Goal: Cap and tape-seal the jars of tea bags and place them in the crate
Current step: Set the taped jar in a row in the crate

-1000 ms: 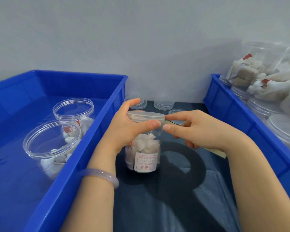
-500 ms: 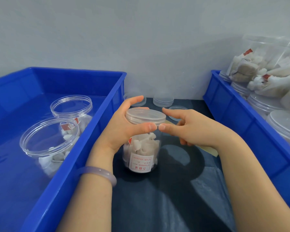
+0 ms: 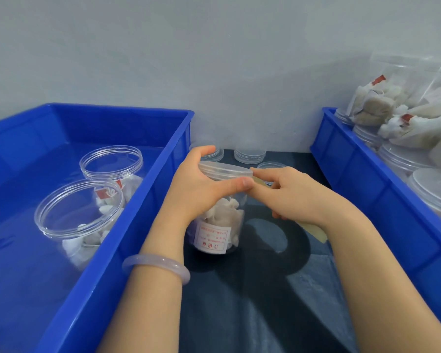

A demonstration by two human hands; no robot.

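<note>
A clear plastic jar (image 3: 215, 220) packed with white tea bags stands upright on the dark surface (image 3: 239, 301), with a shallow clear plastic lid (image 3: 224, 170) sitting on its mouth. Its white paper label (image 3: 212, 238) faces the camera and carries red print inside a red border. The large characters along its lower edge look upside down from here (the smaller lines are too fine to read).

The left hand (image 3: 196, 192) has its grip wrapped round the jar's capped top, fingers curled behind the lid and thumb laid across the front just under the rim. The right hand (image 3: 290, 197) meets it from the jar's right side, its grip narrowed to a pinch on a tan strip of tape (image 3: 261, 181). One end of the strip reaches the lid's edge, and the other end shows beyond the wrist, over the surface to the jar's right. A pale lilac bangle (image 3: 158, 266) circles the left wrist.

Left of the jar sits a deep blue plastic crate (image 3: 99, 126) holding two open clear jars (image 3: 111, 164) partly filled with tea bags, with red tags showing inside. Behind the jar, against the grey wall (image 3: 214, 59), are stacks of spare clear lids (image 3: 250, 155). Right of the jar, a second blue plastic crate (image 3: 367, 179) holds lidded jars (image 3: 402, 159) with loose tea bags (image 3: 374, 108) heaped above them.
</note>
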